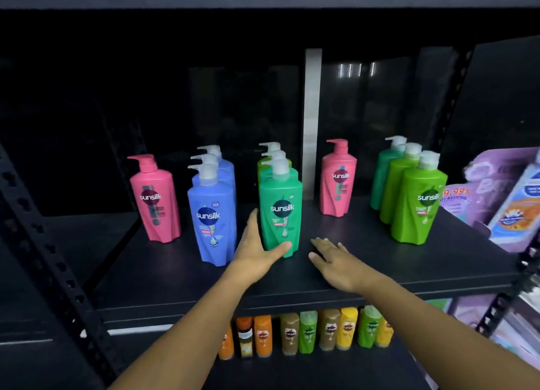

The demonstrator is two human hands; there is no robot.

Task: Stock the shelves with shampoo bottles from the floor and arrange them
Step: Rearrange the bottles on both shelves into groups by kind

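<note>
- Here we are arranging rather than fetching: our left hand (257,249) lies against the near teal bottle (282,211), with straight fingers along its left side and the thumb across its base.
- Our right hand (336,261) is spread flat and holds nothing, just right of the bottle over the shelf (409,270).
- Next, we judge, a gentle nudge should square it with the row (273,153) behind.

Purple printed packs (493,182) lean at far right, a pale post (313,112) behind.
</note>
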